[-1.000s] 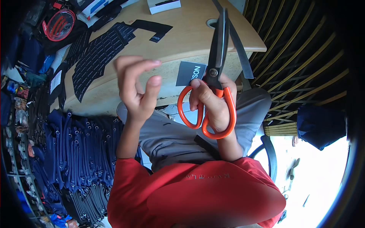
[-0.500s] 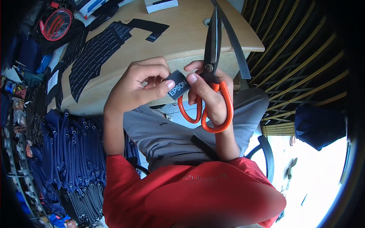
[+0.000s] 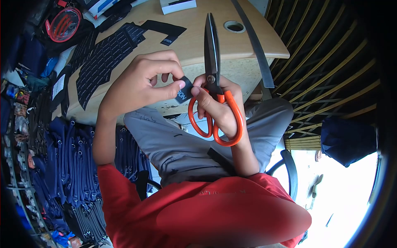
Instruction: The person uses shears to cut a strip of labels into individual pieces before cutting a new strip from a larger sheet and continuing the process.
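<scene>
Between my left thumb and forefinger a small black label (image 3: 183,96) with pale lettering is pinched; part of the lettering, "SON", shows. My left hand (image 3: 151,80) hangs in front of the desk edge. My right hand (image 3: 219,105) grips a pair of scissors (image 3: 211,53) with orange handles, its dark blades pointing up and lying together. The right thumb tip is at the label's right edge, close to the fingers of the left hand. Cut black label sheets (image 3: 105,56) with rows of small print lie on the desk beyond my left hand.
The wooden desk (image 3: 198,35) has a round cable hole (image 3: 234,27) and a long dark metal strip (image 3: 256,45) at its right. An L-shaped black piece (image 3: 165,29) lies near a white box (image 3: 178,5). Dark blue straps (image 3: 78,161) hang at left; a folding gate (image 3: 322,62) stands right.
Both hands have shifted left, the scissors going with the right hand and their tips now clear of the cable hole. The label has turned, with less of its lettering showing.
</scene>
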A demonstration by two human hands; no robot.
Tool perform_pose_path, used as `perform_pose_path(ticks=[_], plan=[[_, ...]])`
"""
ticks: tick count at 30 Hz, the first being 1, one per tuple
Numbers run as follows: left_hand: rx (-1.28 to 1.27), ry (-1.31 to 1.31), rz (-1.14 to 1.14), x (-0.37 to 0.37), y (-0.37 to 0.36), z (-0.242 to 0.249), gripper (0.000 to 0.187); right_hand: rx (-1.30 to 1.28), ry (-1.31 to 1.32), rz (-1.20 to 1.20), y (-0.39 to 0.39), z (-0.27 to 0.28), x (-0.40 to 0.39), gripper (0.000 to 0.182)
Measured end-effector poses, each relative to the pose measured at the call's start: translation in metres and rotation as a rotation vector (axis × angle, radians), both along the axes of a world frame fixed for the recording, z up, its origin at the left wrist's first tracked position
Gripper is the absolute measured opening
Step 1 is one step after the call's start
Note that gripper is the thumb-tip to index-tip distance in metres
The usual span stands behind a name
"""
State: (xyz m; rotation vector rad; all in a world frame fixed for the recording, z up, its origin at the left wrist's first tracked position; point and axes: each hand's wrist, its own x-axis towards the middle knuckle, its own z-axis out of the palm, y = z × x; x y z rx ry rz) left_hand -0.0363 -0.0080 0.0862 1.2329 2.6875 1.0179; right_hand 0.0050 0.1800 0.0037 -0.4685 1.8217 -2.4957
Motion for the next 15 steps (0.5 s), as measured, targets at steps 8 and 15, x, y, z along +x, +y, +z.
perform_pose_path(ticks=[8, 15], plan=[[0.311, -0.244, 0.093, 0.005, 0.004, -0.029, 0.029, -0.269, -0.038, -0.085, -0.007, 0.001, 0.007, 0.009], [0.559, -0.267, 0.079, 0.018, 0.027, -0.066, 0.023, -0.315, -0.014, -0.113, -0.006, 0.000, 0.010, 0.010]])
